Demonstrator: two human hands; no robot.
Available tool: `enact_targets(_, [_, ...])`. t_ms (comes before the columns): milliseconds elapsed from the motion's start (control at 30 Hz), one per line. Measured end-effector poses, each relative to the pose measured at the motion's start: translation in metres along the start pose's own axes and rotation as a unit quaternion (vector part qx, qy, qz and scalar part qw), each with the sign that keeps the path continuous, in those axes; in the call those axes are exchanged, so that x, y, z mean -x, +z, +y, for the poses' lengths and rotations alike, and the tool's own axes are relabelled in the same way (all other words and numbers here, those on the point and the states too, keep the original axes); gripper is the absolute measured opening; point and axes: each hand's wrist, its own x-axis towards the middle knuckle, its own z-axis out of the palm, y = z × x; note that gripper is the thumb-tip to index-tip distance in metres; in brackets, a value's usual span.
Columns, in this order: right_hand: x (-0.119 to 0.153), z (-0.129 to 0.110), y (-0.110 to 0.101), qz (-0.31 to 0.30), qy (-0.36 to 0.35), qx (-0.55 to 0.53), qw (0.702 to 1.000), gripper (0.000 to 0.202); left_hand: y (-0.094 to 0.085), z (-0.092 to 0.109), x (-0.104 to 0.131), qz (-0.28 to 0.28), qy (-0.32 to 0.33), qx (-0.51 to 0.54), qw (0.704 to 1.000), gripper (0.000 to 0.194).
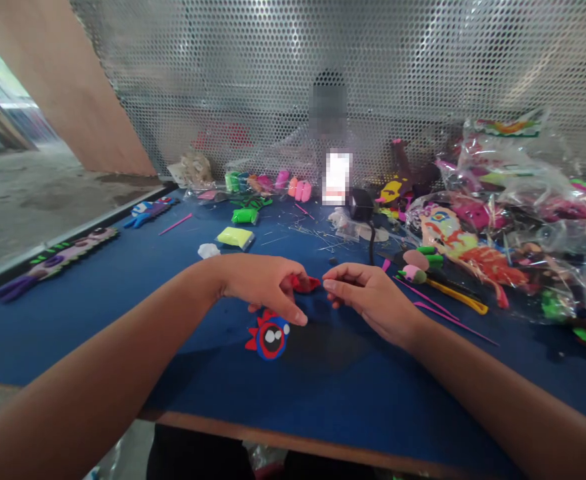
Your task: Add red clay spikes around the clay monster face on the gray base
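Red modelling clay (305, 285) sits in the curled fingers of my left hand (267, 283), its pointed tip sticking out to the right. My right hand (365, 293) is closed in a pinch just beside that tip; whatever its fingertips hold, if anything, is too small to make out. Below my left hand a blue and red clay figure (271, 339) lies on the blue table (293, 400). It has a dark round eye with white spots and red spikes along its left side. My left hand covers part of its top.
A yellow clay pack (235, 237), a green clay pack (245, 216) and a white lump (209, 251) lie beyond my left hand. Pink tools (440, 307), clay figures and plastic bags (513, 227) crowd the right. Thin wires (317, 237) are scattered ahead. Behind perforated metal is a person.
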Motion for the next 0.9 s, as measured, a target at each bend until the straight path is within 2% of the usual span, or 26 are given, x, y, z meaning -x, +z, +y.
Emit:
enact_targets(133, [0.001,0.0,0.0,-0.003,0.009,-0.001,1.0,0.016,0.003,0.005,0.002,-0.01,0.023,-0.075,0.997,0.077])
enact_targets(267, [0.001,0.0,0.0,-0.009,0.025,-0.016,1.0,0.018,0.006,0.004,-0.001,0.001,0.042,-0.066,0.997,0.067])
enact_targets(400, [0.001,0.0,-0.001,-0.015,0.018,-0.012,1.0,0.017,0.006,-0.002,-0.009,0.073,0.073,0.02,0.994,0.055])
enact_targets(600, [0.001,-0.003,-0.001,0.01,0.002,-0.036,0.999,0.014,0.006,-0.003,-0.014,0.206,0.103,0.149,0.962,0.062])
enact_targets(667, [0.0,-0.003,0.0,0.018,0.011,-0.056,0.998,0.015,0.007,-0.001,-0.015,0.23,0.112,0.194,0.947,0.062])
enact_targets(733, [-0.001,-0.004,0.0,0.029,0.026,-0.078,0.996,0.017,0.009,0.0,-0.014,0.232,0.123,0.242,0.934,0.062])
enact_targets(900, [-0.002,-0.005,-0.003,0.033,0.057,-0.121,0.991,0.019,0.011,0.0,-0.014,0.188,0.132,0.313,0.922,0.068])
